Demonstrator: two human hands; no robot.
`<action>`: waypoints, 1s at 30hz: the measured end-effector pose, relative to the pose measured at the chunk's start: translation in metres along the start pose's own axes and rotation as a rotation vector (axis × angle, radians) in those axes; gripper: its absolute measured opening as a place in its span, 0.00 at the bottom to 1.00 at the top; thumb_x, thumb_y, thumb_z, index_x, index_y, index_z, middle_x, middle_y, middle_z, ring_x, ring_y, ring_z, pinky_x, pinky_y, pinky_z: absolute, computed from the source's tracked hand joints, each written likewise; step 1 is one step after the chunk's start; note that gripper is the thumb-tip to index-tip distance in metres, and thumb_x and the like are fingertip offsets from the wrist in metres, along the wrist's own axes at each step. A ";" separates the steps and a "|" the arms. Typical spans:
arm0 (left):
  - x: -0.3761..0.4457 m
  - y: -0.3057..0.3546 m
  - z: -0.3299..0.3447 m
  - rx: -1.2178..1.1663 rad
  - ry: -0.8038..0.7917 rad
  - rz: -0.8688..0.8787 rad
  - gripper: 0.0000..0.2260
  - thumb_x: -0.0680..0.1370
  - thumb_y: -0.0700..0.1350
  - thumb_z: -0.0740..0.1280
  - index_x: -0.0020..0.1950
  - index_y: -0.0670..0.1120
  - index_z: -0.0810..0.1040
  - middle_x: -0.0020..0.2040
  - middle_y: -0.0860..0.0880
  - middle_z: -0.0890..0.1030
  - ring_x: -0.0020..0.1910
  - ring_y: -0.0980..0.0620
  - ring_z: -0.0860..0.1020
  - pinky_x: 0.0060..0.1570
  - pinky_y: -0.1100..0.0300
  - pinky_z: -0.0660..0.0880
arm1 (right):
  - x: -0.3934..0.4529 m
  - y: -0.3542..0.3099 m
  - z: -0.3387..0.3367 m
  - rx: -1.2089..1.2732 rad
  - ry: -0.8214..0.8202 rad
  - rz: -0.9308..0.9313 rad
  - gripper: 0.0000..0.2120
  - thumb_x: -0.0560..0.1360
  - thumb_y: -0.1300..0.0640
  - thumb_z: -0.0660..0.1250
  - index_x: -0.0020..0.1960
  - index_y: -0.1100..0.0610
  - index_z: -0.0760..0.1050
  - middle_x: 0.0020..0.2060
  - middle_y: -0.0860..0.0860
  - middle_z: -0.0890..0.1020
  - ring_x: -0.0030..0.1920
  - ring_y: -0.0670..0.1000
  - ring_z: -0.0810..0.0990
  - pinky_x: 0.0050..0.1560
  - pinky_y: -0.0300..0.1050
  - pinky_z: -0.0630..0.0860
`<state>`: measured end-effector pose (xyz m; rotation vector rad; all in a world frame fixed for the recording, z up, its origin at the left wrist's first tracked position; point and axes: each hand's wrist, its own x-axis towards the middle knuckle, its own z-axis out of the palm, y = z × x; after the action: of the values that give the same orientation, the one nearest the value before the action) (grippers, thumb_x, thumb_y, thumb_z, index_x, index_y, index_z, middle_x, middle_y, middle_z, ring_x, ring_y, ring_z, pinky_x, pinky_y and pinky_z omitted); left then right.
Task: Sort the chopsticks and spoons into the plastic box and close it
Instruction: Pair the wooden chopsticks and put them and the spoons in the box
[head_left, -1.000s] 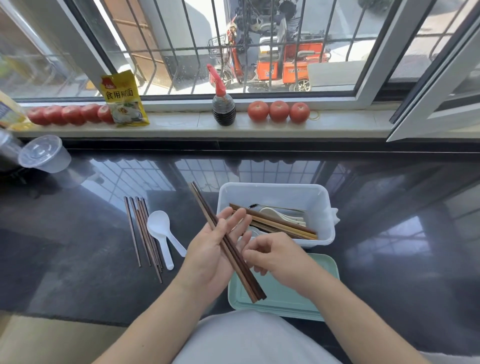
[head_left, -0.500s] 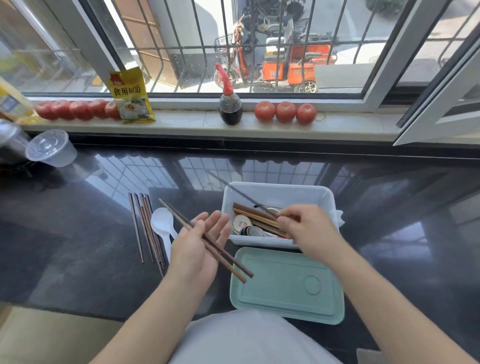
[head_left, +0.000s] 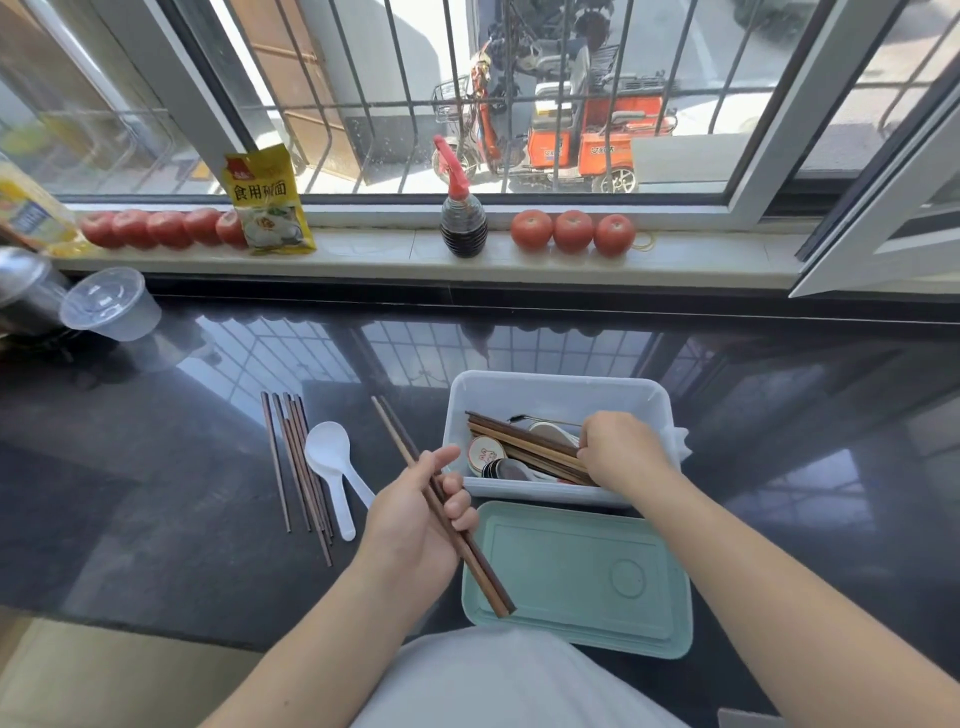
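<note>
Head view showed my left hand (head_left: 415, 514) with fingers clamped on a pair of chopsticks (head_left: 441, 504), their long axis running from 11 to 5 o'clock. My right hand (head_left: 621, 449) was inside the plastic box (head_left: 561, 389), fingers curled on chopsticks already laid there. From my left hand the box lay at 2 o'clock, close by, so I judged that hand nearer. Its green lid (head_left: 582, 571) rested on the dark glossy desk (head_left: 156, 467) at 6 o'clock of the box. Loose chopsticks (head_left: 296, 462) and a white spoon (head_left: 332, 462) waited at 9 o'clock, below a barred window.

Counter (head_left: 156, 467) glossy black stone; chopsticks (head_left: 296, 467) dark wood; box (head_left: 561, 389) translucent white plastic; lid (head_left: 597, 597) matt green plastic.
</note>
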<state>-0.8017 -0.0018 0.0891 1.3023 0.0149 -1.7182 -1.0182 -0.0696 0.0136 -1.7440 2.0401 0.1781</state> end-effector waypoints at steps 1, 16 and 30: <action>-0.001 0.000 0.000 -0.001 -0.011 0.002 0.10 0.85 0.44 0.58 0.58 0.40 0.76 0.31 0.48 0.69 0.23 0.53 0.66 0.22 0.63 0.65 | 0.000 0.000 -0.001 0.005 0.005 0.007 0.06 0.79 0.57 0.66 0.51 0.55 0.81 0.49 0.54 0.83 0.51 0.58 0.80 0.50 0.49 0.78; -0.008 -0.007 0.014 0.029 -0.172 0.086 0.16 0.87 0.46 0.53 0.68 0.39 0.73 0.60 0.39 0.84 0.60 0.41 0.83 0.64 0.45 0.75 | -0.108 -0.040 -0.015 0.985 -0.120 -0.097 0.09 0.76 0.62 0.68 0.40 0.52 0.81 0.31 0.52 0.81 0.32 0.48 0.76 0.36 0.50 0.77; -0.005 -0.003 0.005 -0.025 0.008 0.014 0.16 0.87 0.48 0.55 0.66 0.39 0.74 0.54 0.36 0.85 0.52 0.37 0.85 0.59 0.45 0.78 | 0.003 -0.007 -0.012 0.017 -0.058 -0.033 0.08 0.77 0.62 0.63 0.49 0.55 0.81 0.46 0.54 0.83 0.45 0.57 0.80 0.45 0.47 0.78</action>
<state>-0.8073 0.0009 0.0936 1.2876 0.0321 -1.6960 -1.0148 -0.0779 0.0240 -1.7408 1.9654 0.1986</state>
